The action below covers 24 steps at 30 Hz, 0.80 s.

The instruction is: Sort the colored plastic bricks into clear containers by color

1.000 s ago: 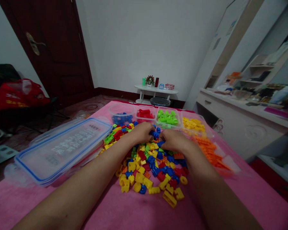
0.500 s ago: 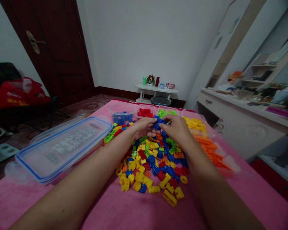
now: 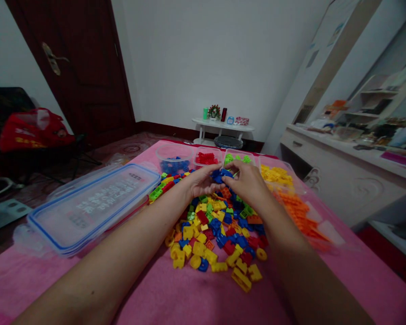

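Above the far part of a mixed pile of toy building bricks (image 3: 203, 234), my two hands meet around some blue building bricks (image 3: 219, 175). My left hand (image 3: 203, 183) is curled under and beside them, palm side turned inward. From the right, my right hand (image 3: 243, 177) pinches a blue piece between thumb and fingers. How many blue bricks are held I cannot make out, since the fingers cover part of them. Yellow, red, green, blue and orange bricks lie loose beneath.
Behind the pile stand clear containers of blue bricks (image 3: 174, 164), red bricks (image 3: 206, 158), green bricks (image 3: 237, 158) and yellow bricks (image 3: 276, 175). Orange bricks (image 3: 299, 212) fill one at right. Blue-rimmed lids (image 3: 98, 203) lie stacked at left on the pink cloth (image 3: 196, 298).
The blue bricks have turned a little between my fingers, and both hands remain over the pile. The whole view has shifted slightly.
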### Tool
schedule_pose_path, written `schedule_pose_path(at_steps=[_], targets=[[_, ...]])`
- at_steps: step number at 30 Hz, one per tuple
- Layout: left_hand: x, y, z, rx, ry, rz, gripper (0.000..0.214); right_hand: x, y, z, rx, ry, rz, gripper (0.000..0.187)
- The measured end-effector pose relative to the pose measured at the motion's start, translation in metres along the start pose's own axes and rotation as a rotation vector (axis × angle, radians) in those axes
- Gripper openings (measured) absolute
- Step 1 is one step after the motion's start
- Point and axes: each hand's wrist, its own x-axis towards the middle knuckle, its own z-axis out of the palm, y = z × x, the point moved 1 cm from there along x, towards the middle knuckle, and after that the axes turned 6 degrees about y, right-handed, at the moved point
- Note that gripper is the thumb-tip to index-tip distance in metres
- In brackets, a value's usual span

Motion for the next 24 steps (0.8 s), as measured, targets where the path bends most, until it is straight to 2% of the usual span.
schedule_pose_path(at_steps=[4, 7, 9, 11, 13, 15, 16, 20, 24], targets=[[-0.003, 0.000, 0.002, -0.014, -0.025, 0.018, 0.019, -0.001, -0.002, 0.001, 0.011, 0.003, -0.016, 0.031], [-0.004, 0.004, 0.001, 0.030, 0.035, 0.018, 0.015, 0.000, -0.001, -0.001, 0.022, 0.031, 0.007, 0.029], [-0.005, 0.010, -0.002, 0.055, 0.086, 0.079, 0.011, 0.001, 0.002, -0.004, -0.025, 0.010, 0.020, 0.023], [-0.007, 0.018, -0.005, 0.086, 0.134, 0.188, 0.009, 0.000, 0.005, -0.006, -0.122, -0.109, 0.036, 0.019], [-0.011, 0.028, -0.008, 0.132, 0.194, 0.331, 0.011, -0.003, 0.007, -0.005, -0.241, -0.296, 0.052, 0.018], [-0.015, 0.039, -0.011, 0.218, 0.298, 0.472, 0.013, -0.007, 0.008, -0.003, -0.327, -0.417, 0.062, 0.021], [-0.017, 0.045, -0.012, 0.281, 0.369, 0.542, 0.015, -0.008, 0.007, -0.001, -0.347, -0.432, 0.061, 0.022], [-0.015, 0.073, -0.019, 0.629, 0.631, 0.759, 0.029, -0.010, -0.004, 0.003, -0.288, -0.390, 0.020, 0.018], [-0.002, 0.103, -0.040, 1.059, 0.823, 0.914, 0.030, -0.015, -0.023, 0.006, -0.146, -0.457, -0.076, 0.014]])
